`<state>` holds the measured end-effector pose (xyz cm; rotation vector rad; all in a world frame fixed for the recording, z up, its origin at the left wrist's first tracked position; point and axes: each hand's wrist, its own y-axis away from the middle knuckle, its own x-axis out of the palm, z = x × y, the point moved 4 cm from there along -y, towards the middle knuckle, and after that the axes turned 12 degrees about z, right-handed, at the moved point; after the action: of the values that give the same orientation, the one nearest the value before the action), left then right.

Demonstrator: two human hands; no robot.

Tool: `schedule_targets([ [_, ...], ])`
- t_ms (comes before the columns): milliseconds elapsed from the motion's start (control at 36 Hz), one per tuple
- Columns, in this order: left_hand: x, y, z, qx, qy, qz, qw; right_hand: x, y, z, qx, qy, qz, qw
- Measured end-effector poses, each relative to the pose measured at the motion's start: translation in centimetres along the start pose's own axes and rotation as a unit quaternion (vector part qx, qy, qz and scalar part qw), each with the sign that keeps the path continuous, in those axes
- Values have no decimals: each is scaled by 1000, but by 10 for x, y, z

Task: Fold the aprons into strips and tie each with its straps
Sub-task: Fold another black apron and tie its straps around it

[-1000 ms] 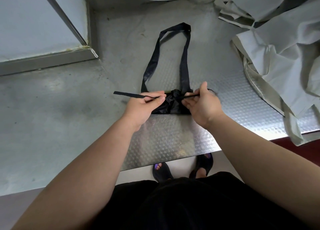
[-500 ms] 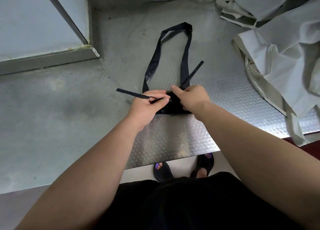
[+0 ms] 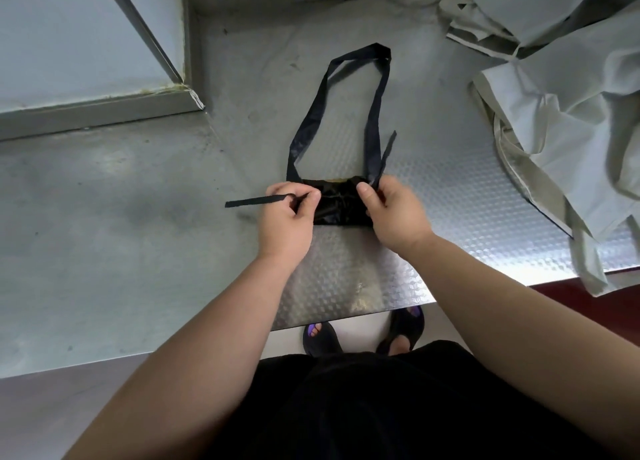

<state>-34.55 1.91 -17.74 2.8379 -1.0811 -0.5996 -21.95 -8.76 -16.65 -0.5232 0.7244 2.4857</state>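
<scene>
Work over the embossed stainless steel tabletop, close to its front edge and well apart from the crumpled heap of pale grey-beige aprons at the right. Keep the small glossy black apron bundle flat between both hands, with its wide black neck loop laid out away from the body, clear of the knot. Left hand: fingers curled, pinching the thin black left strap, free end pointing out to the left. Right hand: thumb and fingers clamped on the bundle's right edge, apparently together with the thin black right strap, tail poking up just beside the loop. Judged as mid-tie. Draw both straps outward evenly and low against the steel, to squeeze the folds. Bear down on the bundle while cinching, against likely spring-back of slick fabric.

Hard to make out: heap of pale aprons cut off by the right and top borders, number uncountable. Ends of the bundle covered by both hands, neatness of the folds not checkable. Crossing of the straps lost in black on black; first knot set or not, cannot tell. Right fingertips tucked against the fabric, exact hold on the strap unclear. Small tan patch at the bundle's far edge, unidentified
</scene>
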Motion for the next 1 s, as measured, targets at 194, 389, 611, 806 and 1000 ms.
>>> schedule_targets([
  [194, -13, -3, 7, -90, -101, -15, 991, -10, 3, -2, 3, 90, -34, 995],
  [389, -11, -4, 8, -155, -136, -41, 978, -13, 5, -12, 92, 151, -34, 984],
  [611, -14, -7, 13, -207, 139, 33, 968, -21, 3, -10, 148, -205, -18, 967],
  [806, -26, -4, 7, -265, 362, 28, 893, -23, 10, -8, 148, -462, 36, 874],
  [1000, -29, -6, 3, -292, 530, -28, 796, -20, 15, 10, 105, -560, 50, 820],
])
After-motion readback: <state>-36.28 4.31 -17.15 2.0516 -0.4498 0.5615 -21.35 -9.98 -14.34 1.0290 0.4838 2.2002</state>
